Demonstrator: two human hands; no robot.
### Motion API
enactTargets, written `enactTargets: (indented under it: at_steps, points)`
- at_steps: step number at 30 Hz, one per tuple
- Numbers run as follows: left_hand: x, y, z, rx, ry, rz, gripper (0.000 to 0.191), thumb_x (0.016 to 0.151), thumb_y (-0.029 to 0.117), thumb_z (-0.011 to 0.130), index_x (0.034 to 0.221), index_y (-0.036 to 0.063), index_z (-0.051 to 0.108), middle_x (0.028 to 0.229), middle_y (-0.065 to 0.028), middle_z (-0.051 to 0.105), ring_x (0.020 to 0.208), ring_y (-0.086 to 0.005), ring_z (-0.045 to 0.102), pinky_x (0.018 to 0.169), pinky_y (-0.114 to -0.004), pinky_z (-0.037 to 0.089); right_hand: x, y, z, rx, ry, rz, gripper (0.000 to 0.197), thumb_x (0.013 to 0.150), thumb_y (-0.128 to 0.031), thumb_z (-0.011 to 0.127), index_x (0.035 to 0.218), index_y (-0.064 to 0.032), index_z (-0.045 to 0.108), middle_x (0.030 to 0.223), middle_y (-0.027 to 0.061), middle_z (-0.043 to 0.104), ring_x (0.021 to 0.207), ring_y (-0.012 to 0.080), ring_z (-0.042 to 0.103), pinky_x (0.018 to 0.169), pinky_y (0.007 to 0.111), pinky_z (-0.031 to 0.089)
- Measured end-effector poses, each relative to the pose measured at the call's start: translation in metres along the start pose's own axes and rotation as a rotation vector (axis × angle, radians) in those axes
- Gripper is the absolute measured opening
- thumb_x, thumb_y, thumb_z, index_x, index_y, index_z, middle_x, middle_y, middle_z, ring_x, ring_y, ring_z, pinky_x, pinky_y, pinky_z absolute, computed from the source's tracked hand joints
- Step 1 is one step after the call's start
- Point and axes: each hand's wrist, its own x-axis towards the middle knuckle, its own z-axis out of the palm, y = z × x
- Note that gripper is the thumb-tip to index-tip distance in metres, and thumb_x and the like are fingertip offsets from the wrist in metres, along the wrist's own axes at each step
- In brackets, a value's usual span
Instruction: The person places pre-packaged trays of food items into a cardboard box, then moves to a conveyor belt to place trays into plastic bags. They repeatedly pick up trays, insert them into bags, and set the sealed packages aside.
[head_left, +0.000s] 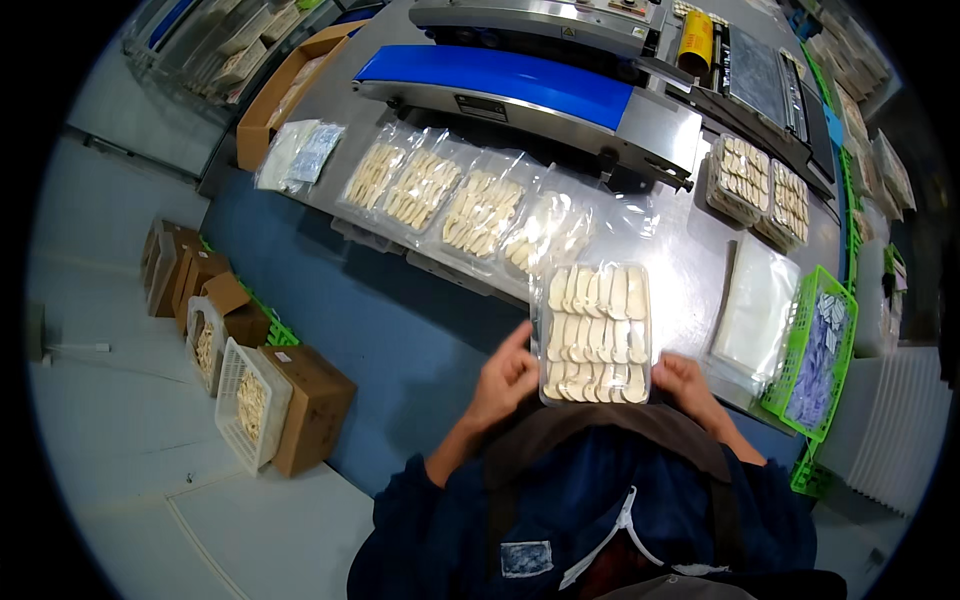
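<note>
A clear plastic tray of sliced mushrooms (596, 334), in three rows, lies before me at the steel table's near edge, within a clear bag. My left hand (511, 369) is at the tray's left side, index finger extended along it. At its lower right edge my right hand (679, 375) has its fingers curled; whether either hand pinches the bag is not plain. Beyond the tray, several bagged mushroom trays (484, 210) lie in a slanting row. To the right are stacked filled trays (739, 180) and a pile of clear plastic bags (757, 307).
A sealing machine with a blue conveyor belt (495, 79) stands behind the bagged trays. At right is a green basket (814, 352) of small packets. Packets (304, 154) and a cardboard box (259, 120) are at the left end. Cartons (311, 405) and a white basket (251, 405) stand lower left.
</note>
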Motion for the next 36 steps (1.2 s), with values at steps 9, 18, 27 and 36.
enactTargets:
  at_steps: [9, 18, 27, 36]
  points:
    - [0.058, -0.010, -0.006, -0.418, 0.035, -0.009, 0.043, 0.075, 0.001, 0.051, 0.118, -0.0009, 0.042, 0.094, -0.0091, 0.056, 0.083, -0.0156, 0.054, 0.071, -0.026, 0.044, 0.107, -0.007, 0.012, 0.114, -0.074, -0.100, 0.018, 0.085, -0.019, 0.052, 0.080, -0.0020, 0.055, 0.074, -0.0008, 0.052, 0.071, 0.0081, 0.048, 0.068, 0.021, 0.040]
    - [0.123, -0.063, -0.013, -0.313, 0.311, -0.008, 0.015, 0.082, 0.011, 0.053, 0.093, 0.0003, 0.055, 0.084, -0.0069, 0.058, 0.071, -0.0137, 0.056, 0.059, -0.026, 0.047, 0.174, -0.022, 0.014, 0.038, -0.108, -0.066, 0.017, 0.083, -0.013, 0.049, 0.071, -0.0020, 0.051, 0.072, 0.0037, 0.052, 0.069, 0.0146, 0.056, 0.072, 0.029, 0.049]
    - [0.112, -0.050, -0.024, -0.771, 0.191, 0.048, 0.032, 0.082, 0.014, 0.040, 0.108, -0.0034, 0.050, 0.108, -0.0147, 0.054, 0.100, -0.0287, 0.051, 0.086, -0.044, 0.041, 0.165, -0.011, 0.033, 0.039, -0.126, -0.211, 0.016, 0.082, -0.013, 0.050, 0.078, 0.0011, 0.056, 0.074, 0.0083, 0.058, 0.069, 0.0177, 0.059, 0.068, 0.030, 0.048]
    - [0.102, -0.036, -0.035, -0.490, 0.150, 0.124, 0.041, 0.076, 0.011, 0.044, 0.114, -0.0034, 0.044, 0.106, -0.0163, 0.055, 0.098, -0.0284, 0.054, 0.080, -0.043, 0.047, 0.150, -0.035, 0.031, -0.213, -0.079, -0.338, 0.019, 0.082, -0.012, 0.048, 0.075, 0.0047, 0.054, 0.069, 0.0090, 0.054, 0.064, 0.0164, 0.055, 0.065, 0.028, 0.048]
